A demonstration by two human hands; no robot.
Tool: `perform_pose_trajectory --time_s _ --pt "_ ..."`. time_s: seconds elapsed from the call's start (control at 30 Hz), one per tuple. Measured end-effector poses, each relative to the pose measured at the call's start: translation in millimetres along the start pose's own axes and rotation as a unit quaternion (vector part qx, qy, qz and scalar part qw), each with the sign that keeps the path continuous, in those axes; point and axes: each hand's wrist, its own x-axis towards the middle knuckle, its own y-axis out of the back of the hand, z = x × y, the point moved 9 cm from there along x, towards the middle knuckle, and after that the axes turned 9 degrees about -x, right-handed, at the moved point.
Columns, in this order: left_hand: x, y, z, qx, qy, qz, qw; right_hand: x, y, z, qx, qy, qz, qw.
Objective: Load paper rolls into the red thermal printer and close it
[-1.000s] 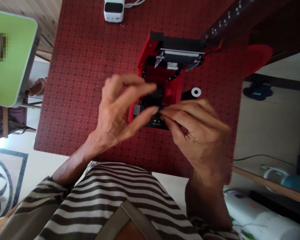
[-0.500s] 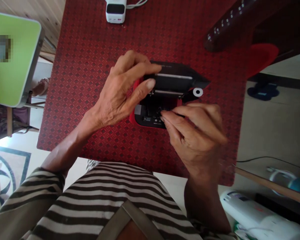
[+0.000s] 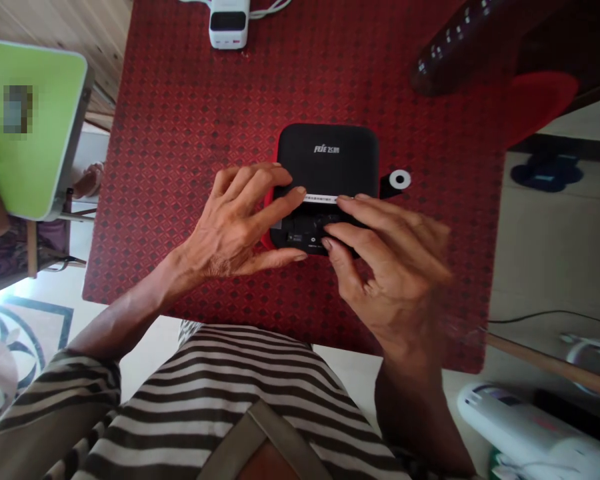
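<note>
L hand (image 3: 235,227) open, fingers spread, tips on black-and-red printer (image 3: 327,163), no grip. R hand (image 3: 387,267) half-curled, blurred; contact w/ front panel (image 3: 303,239) unclear. Lid shut, white strip (image 3: 321,199) showing. Red patterned table cover (image 3: 190,133) beneath; white device (image 3: 229,25) far.

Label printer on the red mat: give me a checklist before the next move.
Lid of the black label printer shut on its red base: ok.
Lid latched: cannot tell.
White strip lying along the lid's front edge, visible: ok.
Left hand resting on the printer, fingers spread: ok.
Right hand firmly on the printer's front section: cannot tell, it is blurred.
Black tab with a white ring beside the case, attached: cannot tell.
Printer sitting flat on the red patterned mat: ok.
</note>
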Motion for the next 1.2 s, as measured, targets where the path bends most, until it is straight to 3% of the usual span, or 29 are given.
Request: perform_pose_trajectory --time_s 0.27,0.43,0.53,0.6,0.67,0.77,0.83,0.97,1.2 --pt "-3.6 -7.6 -5.5 0.005 0.011 -0.007 1.000 3.1 2.4 -0.8 0.001 -0.005 0.003 1.000" --pt "-7.4 -8.1 -5.4 -0.011 0.019 0.013 1.000 2.1 -1.5 11.4 0.068 -0.063 0.005 0.996" --pt "-15.1 -5.5 -8.2 -0.066 0.035 0.067 0.995 -9.9 2.5 27.1 0.123 -0.123 0.093 0.980" --pt "-24.9 -4.1 -16.2 -0.136 0.076 0.143 0.977 -25.0 4.7 41.5 0.160 -0.178 0.172 0.956" --pt "-37.7 -9.0 -28.1 -0.230 0.141 0.218 0.938 -39.0 -3.3 54.1 0.210 -0.230 0.198 0.929" --pt "-48.7 -33.8 -39.1 -0.368 0.245 0.232 0.866 -51.6 -23.1 64.3 0.275 -0.292 0.170 0.900" --pt "-48.3 -41.3 -36.2 -0.409 0.272 0.228 0.841 -55.7 -30.7 66.3 0.297 -0.321 0.162 0.884" --pt "-42.0 -38.9 -30.1 -0.421 0.293 0.235 0.826 -55.3 -35.0 63.1 0.297 -0.340 0.169 0.876" --pt "-42.6 -53.7 -40.6 -0.442 0.323 0.234 0.804 -56.0 -34.9 57.3 0.250 -0.278 0.180 0.910"
